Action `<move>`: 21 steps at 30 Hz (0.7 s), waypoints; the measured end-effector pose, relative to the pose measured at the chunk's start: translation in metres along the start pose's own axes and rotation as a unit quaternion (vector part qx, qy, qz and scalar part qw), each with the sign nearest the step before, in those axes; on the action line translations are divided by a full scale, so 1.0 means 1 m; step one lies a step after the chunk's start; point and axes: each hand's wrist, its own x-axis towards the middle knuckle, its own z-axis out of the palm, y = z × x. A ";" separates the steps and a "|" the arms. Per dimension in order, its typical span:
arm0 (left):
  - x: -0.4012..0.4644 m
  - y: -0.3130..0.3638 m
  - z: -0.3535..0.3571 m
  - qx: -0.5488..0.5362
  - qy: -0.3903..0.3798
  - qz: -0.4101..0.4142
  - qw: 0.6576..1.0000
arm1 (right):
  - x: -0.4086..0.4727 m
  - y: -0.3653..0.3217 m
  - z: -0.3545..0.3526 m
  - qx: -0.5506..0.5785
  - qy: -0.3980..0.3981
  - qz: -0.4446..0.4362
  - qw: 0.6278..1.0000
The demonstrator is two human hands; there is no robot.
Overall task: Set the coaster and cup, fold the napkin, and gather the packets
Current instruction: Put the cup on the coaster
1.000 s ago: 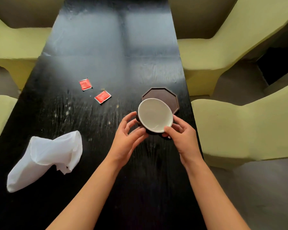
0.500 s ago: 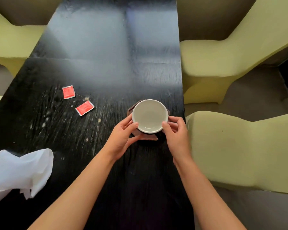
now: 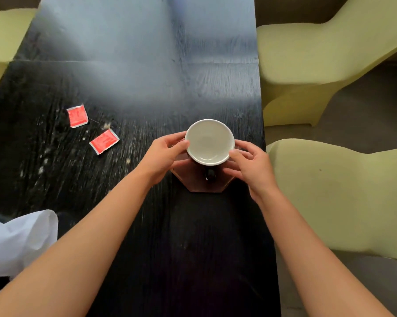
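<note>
A dark cup [image 3: 209, 143] with a white inside stands on a brown octagonal coaster [image 3: 199, 183] near the table's right edge, its handle pointing toward me. My left hand [image 3: 163, 156] holds the cup's left side. My right hand [image 3: 250, 165] touches its right rim with the thumb, fingers curled along the side. Two red packets lie to the left on the black table [image 3: 129, 92]: one [image 3: 77, 115] farther off, one [image 3: 104, 141] nearer the cup. A crumpled white napkin [image 3: 16, 243] lies at the left edge, partly out of view.
Yellow-green chairs stand on both sides: two on the right [image 3: 319, 53] [image 3: 339, 197], close to the table's edge, and one at the far left [image 3: 3, 30]. Pale crumbs speckle the table around the packets.
The cup has moved from in front of the coaster onto it, both hands staying on it. The view has shifted, so the napkin now sits lower left.
</note>
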 end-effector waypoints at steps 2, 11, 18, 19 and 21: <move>0.001 -0.005 -0.003 0.006 0.001 -0.005 1.000 | 0.001 0.004 0.001 -0.008 0.002 -0.002 1.000; 0.002 -0.018 -0.006 -0.008 0.016 -0.007 1.000 | -0.002 0.011 0.003 -0.027 0.012 -0.005 1.000; -0.005 -0.021 -0.005 -0.032 0.023 0.002 0.999 | -0.004 0.013 -0.001 -0.051 0.002 -0.003 0.999; -0.006 -0.022 -0.005 -0.036 0.023 0.004 0.999 | -0.004 0.012 -0.002 -0.067 0.001 -0.004 0.998; -0.009 -0.024 -0.005 -0.037 0.014 0.007 0.999 | -0.002 0.010 -0.003 -0.086 0.002 -0.007 0.996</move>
